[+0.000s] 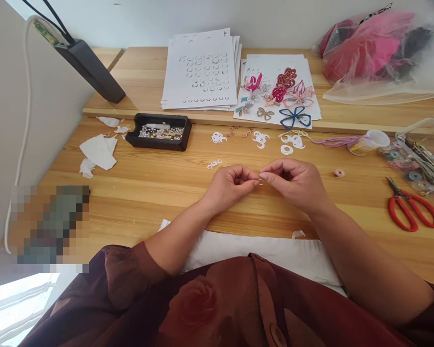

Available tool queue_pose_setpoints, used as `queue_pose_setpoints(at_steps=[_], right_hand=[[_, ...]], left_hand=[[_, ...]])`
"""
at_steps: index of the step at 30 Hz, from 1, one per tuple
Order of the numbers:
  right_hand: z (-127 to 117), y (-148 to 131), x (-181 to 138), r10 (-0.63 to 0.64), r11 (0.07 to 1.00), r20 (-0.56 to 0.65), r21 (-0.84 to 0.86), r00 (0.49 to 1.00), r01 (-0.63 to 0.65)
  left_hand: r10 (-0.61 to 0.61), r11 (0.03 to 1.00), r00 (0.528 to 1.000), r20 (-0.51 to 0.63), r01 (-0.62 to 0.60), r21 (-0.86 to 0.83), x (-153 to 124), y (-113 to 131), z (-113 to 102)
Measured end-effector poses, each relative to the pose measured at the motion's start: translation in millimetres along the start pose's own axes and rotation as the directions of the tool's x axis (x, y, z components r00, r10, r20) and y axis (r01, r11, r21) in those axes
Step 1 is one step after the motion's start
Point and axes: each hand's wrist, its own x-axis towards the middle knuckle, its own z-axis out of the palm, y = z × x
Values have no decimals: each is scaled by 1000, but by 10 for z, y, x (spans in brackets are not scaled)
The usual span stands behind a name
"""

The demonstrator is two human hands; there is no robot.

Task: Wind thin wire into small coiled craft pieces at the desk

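My left hand [231,189] is closed in a pinch, with thumb and fingertips together above the middle of the table. Opposite it, my right hand [297,184] pinches too, its tips almost touching the left ones. Between the fingertips shows a small white curved piece [261,182], mostly hidden, so its exact kind is unclear. Just beyond my hands lie small white paper crescents [214,164], with larger cut-out piles [261,140] and white paper rings [287,150] behind them. Copper-coloured wire pieces [232,134] rest among the piles.
A black tray [159,144] of beads stands back left. Wire-and-thread flowers [295,118] lie on paper sheets, beside a paper stack [202,86]. Red-handled pliers [412,207], a thread spool [339,173] and a plastic cup [378,139] are at right. White scraps [99,150] lie left.
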Motion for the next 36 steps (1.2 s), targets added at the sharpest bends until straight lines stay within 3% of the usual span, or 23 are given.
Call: queue_pose_setpoints(at_steps=[6, 12, 19, 32, 36], right_hand=[[10, 50, 49, 146, 953, 105, 252, 984, -168], [42, 74, 34, 153, 944, 111, 277, 982, -179], [109, 19, -18, 45, 991, -4, 125, 999, -44], [222, -36, -133, 0, 1000, -211, 28, 977, 6], [223, -64, -155, -78, 996, -236, -64, 969, 65]], left_hand=[[-62, 990, 998, 1, 62, -127, 1, 14, -12], [-93, 965, 995, -40, 80, -251, 25, -39, -7], [-81, 957, 987, -139, 38, -287, 34, -24, 23], [-77, 964, 968, -237, 11, -267, 44, -37, 29], [-69, 972, 966, -249, 9, -235, 38, -36, 30]])
